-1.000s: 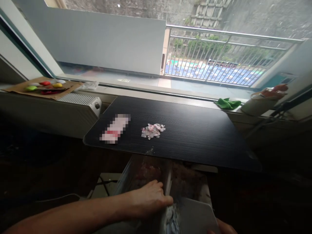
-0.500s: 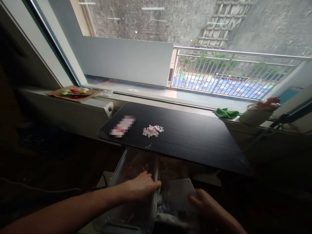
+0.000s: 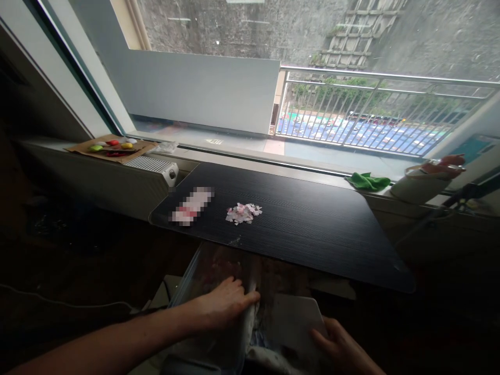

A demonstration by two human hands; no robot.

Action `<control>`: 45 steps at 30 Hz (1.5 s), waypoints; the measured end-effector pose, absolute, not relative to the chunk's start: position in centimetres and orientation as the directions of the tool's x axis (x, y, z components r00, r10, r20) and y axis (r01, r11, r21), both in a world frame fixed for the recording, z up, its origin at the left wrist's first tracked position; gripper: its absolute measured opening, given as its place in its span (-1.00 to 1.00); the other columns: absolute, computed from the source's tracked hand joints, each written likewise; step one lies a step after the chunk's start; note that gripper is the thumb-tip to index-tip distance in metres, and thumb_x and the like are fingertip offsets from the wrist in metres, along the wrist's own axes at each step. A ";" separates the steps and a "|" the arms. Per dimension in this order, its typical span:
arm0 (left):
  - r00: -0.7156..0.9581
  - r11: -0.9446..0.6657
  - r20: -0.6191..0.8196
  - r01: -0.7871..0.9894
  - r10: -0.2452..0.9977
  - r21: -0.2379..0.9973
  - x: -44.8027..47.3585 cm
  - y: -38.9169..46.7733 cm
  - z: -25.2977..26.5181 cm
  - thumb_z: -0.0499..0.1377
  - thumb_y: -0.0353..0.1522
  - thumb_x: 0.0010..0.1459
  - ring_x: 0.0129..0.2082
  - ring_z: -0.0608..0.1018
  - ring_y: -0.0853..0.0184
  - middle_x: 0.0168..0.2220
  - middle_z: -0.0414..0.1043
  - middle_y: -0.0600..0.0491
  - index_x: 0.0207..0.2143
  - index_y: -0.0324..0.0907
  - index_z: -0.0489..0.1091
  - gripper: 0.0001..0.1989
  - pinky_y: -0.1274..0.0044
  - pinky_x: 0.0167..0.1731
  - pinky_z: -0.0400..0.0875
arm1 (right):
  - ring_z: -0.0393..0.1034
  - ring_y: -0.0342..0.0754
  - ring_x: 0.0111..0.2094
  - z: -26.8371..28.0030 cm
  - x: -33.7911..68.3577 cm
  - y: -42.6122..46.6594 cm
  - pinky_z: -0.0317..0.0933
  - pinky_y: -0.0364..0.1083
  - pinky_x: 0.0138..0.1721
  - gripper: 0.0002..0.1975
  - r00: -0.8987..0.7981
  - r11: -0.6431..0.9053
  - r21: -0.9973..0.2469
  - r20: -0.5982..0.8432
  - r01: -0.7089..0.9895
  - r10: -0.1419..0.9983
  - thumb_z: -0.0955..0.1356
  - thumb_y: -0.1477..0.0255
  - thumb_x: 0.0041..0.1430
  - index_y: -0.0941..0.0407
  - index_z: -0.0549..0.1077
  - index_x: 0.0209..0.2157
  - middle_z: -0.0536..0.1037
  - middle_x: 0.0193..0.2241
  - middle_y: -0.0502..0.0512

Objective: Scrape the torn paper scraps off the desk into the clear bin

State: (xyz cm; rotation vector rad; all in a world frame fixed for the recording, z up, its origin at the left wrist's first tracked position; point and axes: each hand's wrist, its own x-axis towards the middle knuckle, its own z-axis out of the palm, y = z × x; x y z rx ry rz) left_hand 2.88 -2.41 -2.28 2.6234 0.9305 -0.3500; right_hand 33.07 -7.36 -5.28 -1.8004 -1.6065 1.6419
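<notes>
Below the near edge of the black tabletop point(image 3: 320, 224), my left hand point(image 3: 228, 299) closes over the right rim of a clear plastic bin point(image 3: 187, 284). Its fingertips are inside the bin and its thumb is on the rim. To the right, my right hand point(image 3: 339, 338) pinches the right side of a pale flat sheet with rounded corners point(image 3: 299, 317), stiff-looking and tilted. What it is exactly I cannot make out. On the tabletop lies a small heap of torn pinkish-white paper scraps point(image 3: 244, 213). Left of the heap is a pixelated pink-and-white strip point(image 3: 192, 206).
Brown paper with colourful round items point(image 3: 113, 147) lies on the left sill near a radiator point(image 3: 154, 169). A green cloth point(image 3: 368, 181) and a pale container point(image 3: 420, 182) occupy the right sill. A cable point(image 3: 66, 299) runs along the dark lower left.
The view has shifted slightly. My right hand and the pale sheet have moved a little right and down. My left hand stays at the bin's rim.
</notes>
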 end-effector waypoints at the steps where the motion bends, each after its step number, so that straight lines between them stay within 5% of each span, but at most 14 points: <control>1: 0.752 -0.731 -0.348 0.645 0.559 0.220 2.8 -2.3 -2.2 0.14 -0.53 0.05 -0.19 0.52 0.10 -0.23 0.51 -0.09 0.07 -0.18 0.25 -0.51 0.36 -0.18 0.38 | 0.15 -0.12 -0.48 -5.0 32.7 -7.0 0.10 -0.14 -0.45 -0.67 -0.251 -0.358 -0.751 -0.561 0.555 0.789 0.27 0.15 -0.02 0.16 0.39 -0.44 0.32 -0.52 0.01; 7: 0.769 -0.746 -0.304 0.630 0.563 0.213 2.5 -1.7 -1.8 0.05 -0.59 0.05 -0.20 0.51 0.14 -0.28 0.52 -0.04 -0.07 -0.18 0.33 -0.62 0.42 -0.18 0.32 | 0.12 -0.16 -0.49 -2.5 31.2 -5.4 0.05 -0.18 -0.48 -0.80 -0.379 -0.199 -0.783 -0.485 0.589 0.788 0.23 0.31 0.03 0.15 0.35 -0.49 0.33 -0.51 0.00; 18: 0.731 -0.761 -0.421 0.635 0.537 0.133 2.9 -0.9 0.4 0.12 -0.51 0.10 -0.20 0.50 0.12 -0.25 0.51 -0.09 -0.12 -0.19 0.33 -0.73 0.38 -0.20 0.34 | 0.03 -0.20 -0.56 -1.2 30.5 -4.1 -0.10 -0.16 -0.57 -0.84 -0.315 -0.218 -0.657 -0.592 0.721 0.742 0.21 0.38 0.03 0.11 0.23 -0.57 0.17 -0.60 -0.08; 26: 0.724 -0.727 -0.402 0.662 0.560 0.181 2.2 -1.0 0.5 0.17 -0.51 0.10 -0.14 0.52 0.08 -0.16 0.51 -0.13 0.25 -0.21 0.13 -0.36 0.31 -0.10 0.35 | 0.02 -0.20 -0.56 -1.0 30.6 -3.9 -0.11 -0.15 -0.55 -0.83 -0.252 -0.248 -0.612 -0.613 0.751 0.749 0.21 0.41 0.03 0.10 0.19 -0.60 0.15 -0.62 -0.09; 32: 0.710 -0.697 -0.379 0.689 0.594 0.199 1.7 -0.9 0.3 0.22 -0.49 0.09 -0.12 0.49 0.10 -0.13 0.47 -0.10 0.22 -0.15 0.17 -0.36 0.32 -0.09 0.35 | 0.09 -0.20 -0.55 -1.0 29.5 -3.7 -0.12 -0.13 -0.51 -0.78 -0.247 -0.087 -0.491 -0.575 0.867 0.780 0.24 0.44 0.04 0.11 0.16 -0.64 0.23 -0.62 -0.05; 38: 0.757 -0.718 -0.332 0.646 0.562 0.259 2.5 -1.5 -1.0 0.27 -0.41 0.09 -0.14 0.46 0.13 -0.12 0.44 -0.07 0.25 -0.09 0.08 -0.29 0.35 -0.11 0.34 | -0.04 -0.22 -0.56 -1.7 32.9 -5.2 -0.13 -0.17 -0.56 -0.88 -0.260 -0.306 -0.658 -0.617 0.688 0.743 0.23 0.37 -0.06 0.11 0.21 -0.57 0.15 -0.61 -0.09; 45: 0.809 -0.763 -0.264 0.585 0.524 0.276 3.6 -3.2 -0.2 0.28 -0.38 0.07 -0.11 0.43 0.14 -0.09 0.41 -0.09 0.27 -0.10 0.00 -0.23 0.34 -0.04 0.30 | 0.00 -0.18 -0.53 -0.2 34.6 -8.0 -0.07 -0.15 -0.51 -0.71 -0.244 -0.419 -0.709 -0.631 0.567 0.737 0.27 0.18 -0.11 0.14 0.28 -0.55 0.20 -0.59 -0.05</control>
